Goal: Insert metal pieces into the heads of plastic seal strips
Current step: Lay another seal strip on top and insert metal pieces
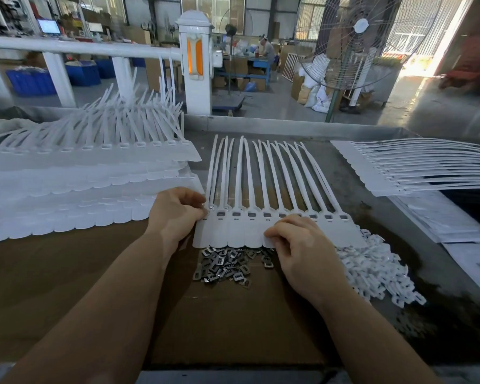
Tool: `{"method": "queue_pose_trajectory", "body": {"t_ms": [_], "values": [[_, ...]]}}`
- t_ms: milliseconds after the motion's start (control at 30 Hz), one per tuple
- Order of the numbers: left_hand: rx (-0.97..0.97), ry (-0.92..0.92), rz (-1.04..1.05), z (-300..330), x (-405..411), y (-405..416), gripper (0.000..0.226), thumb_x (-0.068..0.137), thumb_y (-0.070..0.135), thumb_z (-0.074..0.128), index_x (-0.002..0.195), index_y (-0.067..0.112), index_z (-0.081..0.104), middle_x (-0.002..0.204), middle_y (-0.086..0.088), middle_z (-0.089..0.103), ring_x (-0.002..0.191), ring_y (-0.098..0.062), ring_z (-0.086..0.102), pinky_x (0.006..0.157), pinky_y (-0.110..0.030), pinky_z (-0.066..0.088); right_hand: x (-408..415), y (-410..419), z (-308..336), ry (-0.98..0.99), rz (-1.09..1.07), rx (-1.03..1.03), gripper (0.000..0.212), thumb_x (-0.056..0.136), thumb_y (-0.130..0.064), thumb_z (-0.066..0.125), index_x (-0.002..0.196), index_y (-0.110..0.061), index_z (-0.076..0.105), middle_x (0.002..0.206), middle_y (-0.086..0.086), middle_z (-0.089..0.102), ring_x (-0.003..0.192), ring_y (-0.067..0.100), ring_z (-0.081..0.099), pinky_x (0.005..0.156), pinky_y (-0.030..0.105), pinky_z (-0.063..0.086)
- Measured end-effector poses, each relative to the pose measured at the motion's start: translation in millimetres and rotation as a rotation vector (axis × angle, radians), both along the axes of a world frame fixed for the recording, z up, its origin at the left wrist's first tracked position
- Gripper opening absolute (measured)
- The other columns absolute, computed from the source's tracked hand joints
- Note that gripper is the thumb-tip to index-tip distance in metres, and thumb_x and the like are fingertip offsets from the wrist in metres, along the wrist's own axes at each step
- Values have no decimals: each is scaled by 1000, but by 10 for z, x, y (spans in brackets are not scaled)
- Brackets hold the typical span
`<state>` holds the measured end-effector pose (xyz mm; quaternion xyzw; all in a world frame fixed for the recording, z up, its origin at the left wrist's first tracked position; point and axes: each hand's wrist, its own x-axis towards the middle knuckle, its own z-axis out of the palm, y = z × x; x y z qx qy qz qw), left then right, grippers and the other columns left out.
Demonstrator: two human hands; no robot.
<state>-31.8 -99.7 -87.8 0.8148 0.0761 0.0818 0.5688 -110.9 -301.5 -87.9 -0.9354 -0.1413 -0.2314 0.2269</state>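
A joined row of white plastic seal strips point(250, 189) lies in the middle of the table, tails pointing away from me. Its heads point(251, 216) show dark metal pieces in their slots. My left hand point(178, 210) pinches the left end of the row at the leftmost head. My right hand point(299, 245) grips the near flat tabs of the row with curled fingers. A pile of loose metal pieces point(225, 266) sits just below the row, between my hands.
Tall stacks of seal strip rows point(81, 173) fill the left of the table. Another stack point(399, 169) lies at the right. A heap of small white plastic caps point(377, 275) sits right of my right hand. Brown cardboard point(219, 322) covers the near table. Papers point(460, 223) lie at the right edge.
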Motion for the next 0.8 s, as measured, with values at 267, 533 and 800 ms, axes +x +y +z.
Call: {"method": "queue_pose_trajectory", "body": {"t_ms": [267,533,800], "values": [[136,-77,8,-29,-28,-25,16,83,13,68,80,28,66,81,14,64,79,0,56,64,-12,37,-9,0,-4,-42,-37,44,15,82,2,61,89,-7,70,88,4,67,87,20,60,80,23,43],[496,-381,-30,14,-167,-179,5,83,17,67,87,19,69,86,9,52,89,-12,45,78,-19,32,-70,-15,16,-98,-105,39,20,65,9,64,65,-11,65,77,-1,64,81,19,58,77,29,35],[590,-601,-387,66,-292,-326,4,77,18,76,79,17,72,85,6,64,86,-12,54,85,-27,37,-105,10,28,-203,-210,-106,14,67,-12,58,65,-15,72,79,-4,65,79,19,60,79,34,33]]}}
